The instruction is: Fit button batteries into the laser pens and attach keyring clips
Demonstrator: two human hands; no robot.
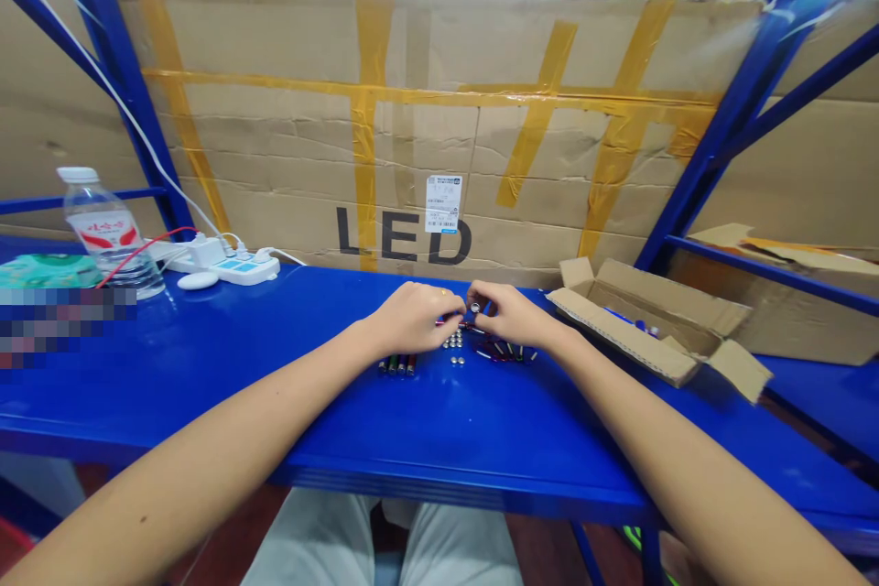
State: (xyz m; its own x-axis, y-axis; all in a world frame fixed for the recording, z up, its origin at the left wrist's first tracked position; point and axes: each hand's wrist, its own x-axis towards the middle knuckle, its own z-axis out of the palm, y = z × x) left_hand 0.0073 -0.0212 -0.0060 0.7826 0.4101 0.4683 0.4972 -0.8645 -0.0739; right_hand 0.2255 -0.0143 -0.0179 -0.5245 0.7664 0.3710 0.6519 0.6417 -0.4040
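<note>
Pinching a metal cap point(474, 307) fingertip to fingertip, left hand point(412, 316) and right hand point(516, 316) curled together over the bench point(275, 385). Button cells point(454, 346) just short of the hands; slim tubes point(396, 366) lying lengthwise toward the body, nearer the left hand

**Fingertips hide the tiny part**

Left hand point(412, 319) and right hand point(512, 316) meet fingertip to fingertip, and the small piece point(474, 307) between them is too tiny to name. Which fingers actually grip it? Can't tell. Slim sticks point(396, 366) poke out from under the left wrist, the rest covered. Silver bits point(454, 344) are too small to identify. The cardboard box point(652, 320) hides most of its contents behind its walls. A pixelated patch point(65, 322) masks things at far left. Both forearms run off the bottom edge.
</note>
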